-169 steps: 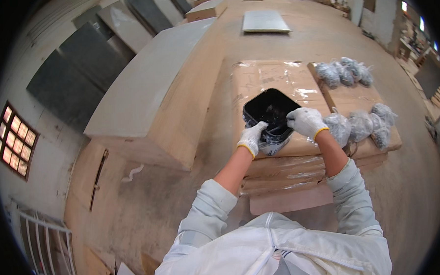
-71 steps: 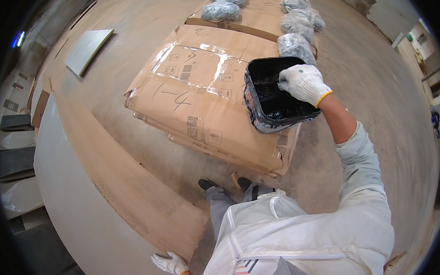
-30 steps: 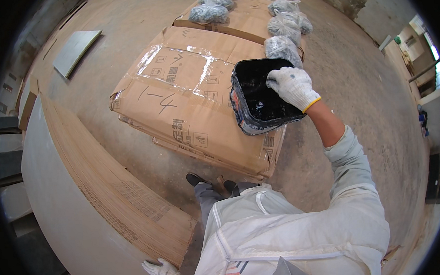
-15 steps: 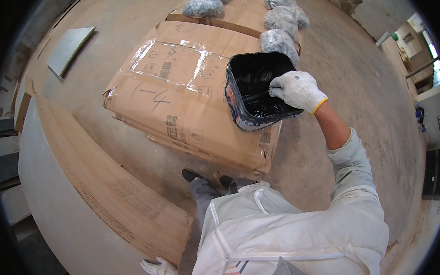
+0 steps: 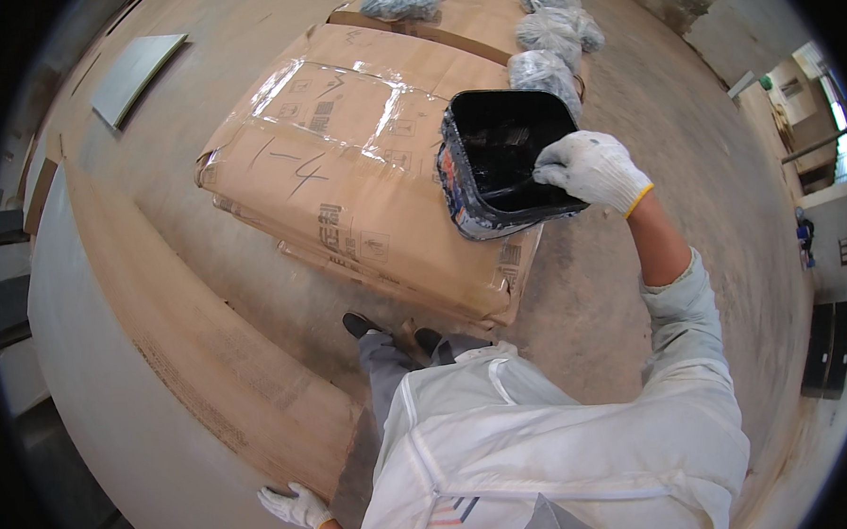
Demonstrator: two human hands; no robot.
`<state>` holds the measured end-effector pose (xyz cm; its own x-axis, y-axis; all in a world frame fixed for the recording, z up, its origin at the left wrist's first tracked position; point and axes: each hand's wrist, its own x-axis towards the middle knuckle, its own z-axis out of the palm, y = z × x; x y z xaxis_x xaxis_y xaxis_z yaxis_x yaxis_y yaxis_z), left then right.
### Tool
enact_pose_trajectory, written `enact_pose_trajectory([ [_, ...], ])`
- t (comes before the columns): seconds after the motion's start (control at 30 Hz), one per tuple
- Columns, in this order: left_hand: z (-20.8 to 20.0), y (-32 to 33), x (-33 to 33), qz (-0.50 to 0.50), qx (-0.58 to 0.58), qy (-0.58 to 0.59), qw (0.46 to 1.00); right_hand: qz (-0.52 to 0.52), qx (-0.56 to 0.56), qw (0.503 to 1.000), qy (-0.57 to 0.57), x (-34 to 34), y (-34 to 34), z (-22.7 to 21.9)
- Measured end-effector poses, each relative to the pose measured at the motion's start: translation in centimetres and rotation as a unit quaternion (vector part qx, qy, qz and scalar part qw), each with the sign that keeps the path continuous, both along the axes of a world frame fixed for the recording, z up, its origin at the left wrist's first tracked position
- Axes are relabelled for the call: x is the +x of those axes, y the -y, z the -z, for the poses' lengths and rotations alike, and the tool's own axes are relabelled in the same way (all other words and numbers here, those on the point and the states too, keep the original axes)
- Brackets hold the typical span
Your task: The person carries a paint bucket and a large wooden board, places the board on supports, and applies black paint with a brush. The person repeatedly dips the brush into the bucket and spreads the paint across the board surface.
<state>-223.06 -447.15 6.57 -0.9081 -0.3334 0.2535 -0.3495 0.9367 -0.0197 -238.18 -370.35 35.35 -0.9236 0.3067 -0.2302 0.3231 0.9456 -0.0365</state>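
A black square bucket [image 5: 511, 218], smeared on its outside, stands by the near right part of a large brown cardboard package [image 5: 344, 173]. Dark wet material coats its inside. My right hand [image 5: 594, 170], in a white knit glove with a yellow cuff, reaches over the bucket's right rim. Its fingers are closed together inside the opening; what they pinch, if anything, is hidden. At the lower left my left hand [image 5: 297, 506], gloved too, lies with fingers stretched on the edge of a stack of pale boards [image 5: 118, 401], whose brown layered side faces the package.
Clear plastic bags of grey contents [image 5: 548, 75] lie on the package's far right side, with more on another carton [image 5: 469, 17] behind. A loose pale panel [image 5: 137, 78] rests on the floor at the far left. Dark panels [image 5: 827, 351] lean at the right wall.
My right hand has shifted slightly right relative to the bucket, its fingers still closed. The whole view has turned a little. My left hand stays on the board stack.
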Motion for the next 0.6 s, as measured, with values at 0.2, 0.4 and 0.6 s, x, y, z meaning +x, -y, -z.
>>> enact_pose_trajectory([
  [0.2,-1.3,-1.6,-0.2,-0.024,0.014,-0.005,1.0,0.011,0.004,0.996,-0.088,0.9,0.7,-3.0],
  [0.4,-2.1,-2.6,-0.1,-0.024,0.035,-0.025,0.999,-0.027,0.043,0.978,-0.2,0.3,1.6,-2.7],
  [0.6,-3.9,-3.2,-1.2,-0.057,0.057,-0.004,0.997,-0.072,0.055,0.977,-0.193,1.3,0.7,-0.2],
])
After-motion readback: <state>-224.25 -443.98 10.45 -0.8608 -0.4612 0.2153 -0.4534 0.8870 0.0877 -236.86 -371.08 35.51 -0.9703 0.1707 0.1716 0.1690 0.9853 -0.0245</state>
